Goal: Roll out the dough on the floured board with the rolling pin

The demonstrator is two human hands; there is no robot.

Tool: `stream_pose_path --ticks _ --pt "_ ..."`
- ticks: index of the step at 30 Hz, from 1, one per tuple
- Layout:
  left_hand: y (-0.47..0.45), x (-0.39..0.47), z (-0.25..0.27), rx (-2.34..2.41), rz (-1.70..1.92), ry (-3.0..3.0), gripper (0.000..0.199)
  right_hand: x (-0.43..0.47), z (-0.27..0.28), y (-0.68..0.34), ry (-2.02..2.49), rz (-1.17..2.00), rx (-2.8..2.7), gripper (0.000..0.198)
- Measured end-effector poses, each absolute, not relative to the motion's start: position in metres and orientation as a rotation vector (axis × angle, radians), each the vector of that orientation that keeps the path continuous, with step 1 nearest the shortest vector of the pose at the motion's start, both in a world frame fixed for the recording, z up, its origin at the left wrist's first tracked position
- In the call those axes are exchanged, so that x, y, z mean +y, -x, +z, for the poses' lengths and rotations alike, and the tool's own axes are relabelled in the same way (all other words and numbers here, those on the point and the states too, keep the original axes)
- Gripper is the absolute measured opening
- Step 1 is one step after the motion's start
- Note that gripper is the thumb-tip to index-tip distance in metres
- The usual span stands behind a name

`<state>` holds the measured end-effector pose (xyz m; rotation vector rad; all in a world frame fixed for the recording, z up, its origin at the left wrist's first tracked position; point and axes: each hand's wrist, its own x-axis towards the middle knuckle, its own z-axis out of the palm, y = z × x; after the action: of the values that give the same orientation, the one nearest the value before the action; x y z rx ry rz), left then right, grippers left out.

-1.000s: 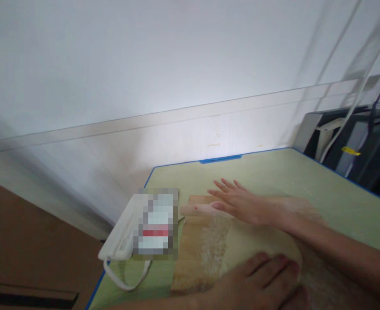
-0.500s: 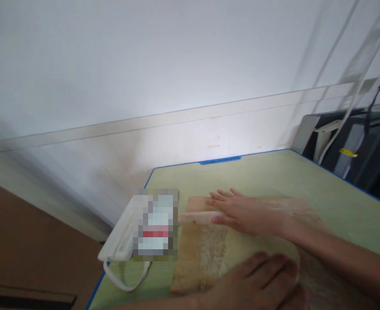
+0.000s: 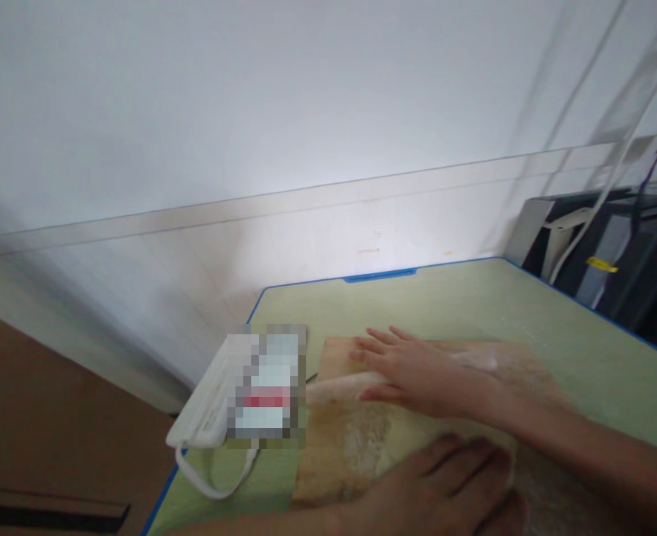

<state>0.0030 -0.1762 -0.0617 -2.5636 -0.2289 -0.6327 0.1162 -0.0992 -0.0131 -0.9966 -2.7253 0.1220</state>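
My right hand (image 3: 417,368) lies flat, fingers stretched and spread, across a pale rolling pin (image 3: 342,388). The pin's left end shows beyond my thumb and its other end shows behind my wrist. Beneath both hands is a rolled-out sheet of dough (image 3: 417,432), partly covered by them. My left hand (image 3: 445,480), nearer to me, rests palm down on the dough with its fingers extended; its thumb side is partly hidden. Under the dough lies a floured wooden board (image 3: 320,465).
The board rests on a light green table (image 3: 445,298) with a blue edge. At the left stand a white device with a strap (image 3: 202,417) and a pixelated object (image 3: 266,387). A wall (image 3: 317,231) runs behind; dark flat items (image 3: 641,253) stand at the right.
My right hand has shifted slightly left. The rolling pin has turned a little: its left end is nearer to me and its right end now shows behind my wrist. My left hand has barely moved.
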Motion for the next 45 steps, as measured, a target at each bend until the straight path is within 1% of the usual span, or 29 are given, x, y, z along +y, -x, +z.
stream_pose_path --ticks 4,9,13,18,21,23,27,31,35,39,42,45 --pt "-0.002 -0.176 -0.058 -0.214 -0.578 2.574 0.026 -0.093 -0.014 -0.119 1.118 0.163 -2.711 0.06" --pt "-0.003 -0.177 -0.061 -0.225 -0.624 2.579 0.026 -0.101 -0.011 -0.117 0.934 0.069 -2.767 0.053" --pt "-0.002 -0.178 -0.06 -0.233 -0.584 2.571 0.027 -0.098 -0.011 -0.118 1.015 0.108 -2.749 0.056" --pt "-0.003 -0.178 -0.055 -0.214 -0.587 2.58 0.027 -0.097 -0.015 -0.118 0.963 0.008 -2.765 0.055" --pt "-0.003 -0.178 -0.054 -0.225 -0.592 2.594 0.027 -0.097 -0.016 -0.117 1.032 -0.018 -2.738 0.06" --pt "-0.003 -0.178 -0.055 -0.224 -0.592 2.598 0.027 -0.097 -0.017 -0.117 1.063 -0.021 -2.723 0.059" --pt "-0.002 -0.177 -0.058 -0.211 -0.604 2.592 0.027 -0.097 -0.014 -0.118 0.978 0.011 -2.761 0.053" --pt "-0.002 -0.177 -0.057 -0.224 -0.61 2.58 0.027 -0.092 -0.013 -0.12 1.019 0.153 -2.749 0.058" --pt "-0.002 -0.177 -0.055 -0.236 -0.635 2.563 0.026 -0.09 -0.012 -0.122 0.98 0.164 -2.761 0.056" --pt "-0.001 -0.178 -0.055 -0.238 -0.555 2.577 0.028 -0.088 -0.012 -0.123 0.998 0.249 -2.777 0.059" --pt "0.0 -0.178 -0.055 -0.216 -0.546 2.58 0.029 -0.088 -0.013 -0.123 1.018 0.209 -2.755 0.059" --pt "0.0 -0.178 -0.055 -0.216 -0.566 2.574 0.029 -0.091 -0.015 -0.121 1.021 0.134 -2.743 0.052"
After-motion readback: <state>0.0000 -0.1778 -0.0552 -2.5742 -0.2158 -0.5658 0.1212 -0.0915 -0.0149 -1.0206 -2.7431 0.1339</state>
